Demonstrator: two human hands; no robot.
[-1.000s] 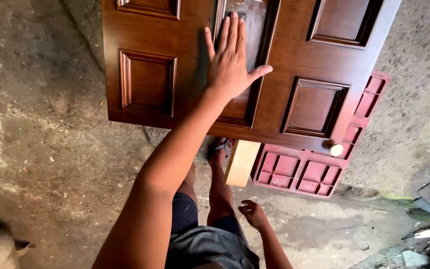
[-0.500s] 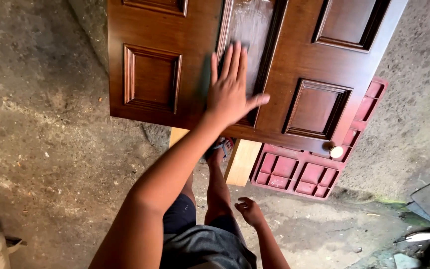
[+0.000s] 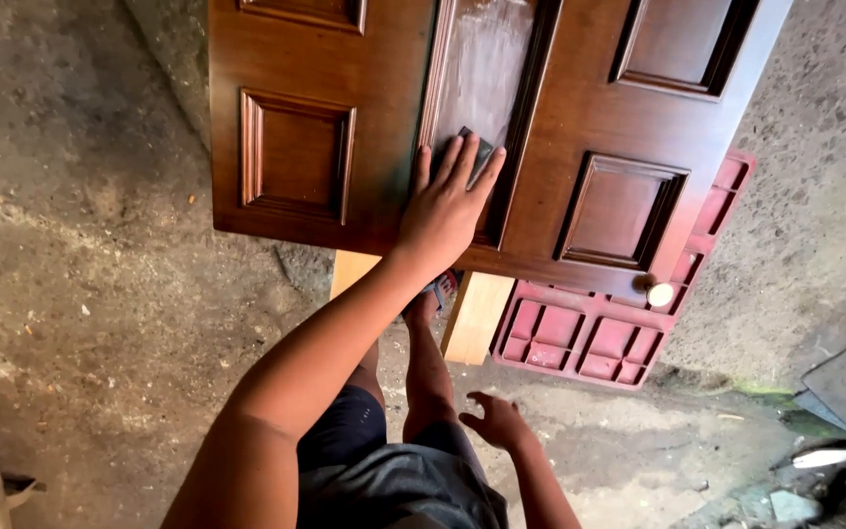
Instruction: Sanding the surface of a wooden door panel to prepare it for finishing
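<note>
A brown varnished panelled door (image 3: 325,59) lies flat in front of me, with a dull, scuffed strip (image 3: 482,69) on its centre stile. My left hand (image 3: 447,201) lies palm down on that stile, near the door's near edge. It presses a small dark sanding sheet (image 3: 477,149) under the fingers, which lie close together. My right hand (image 3: 497,423) hangs beside my thigh with loosely curled fingers and holds nothing.
A pale wooden support (image 3: 477,315) sits under the door's near edge. A red panelled piece (image 3: 589,338) lies beneath at the right, with a small white knob (image 3: 660,294) at the door's edge. My sandalled foot (image 3: 440,292) stands on rough concrete floor (image 3: 80,294).
My left hand has slid back toward me along the centre stile, and its spread fingers have drawn together. The right hand has barely moved.
</note>
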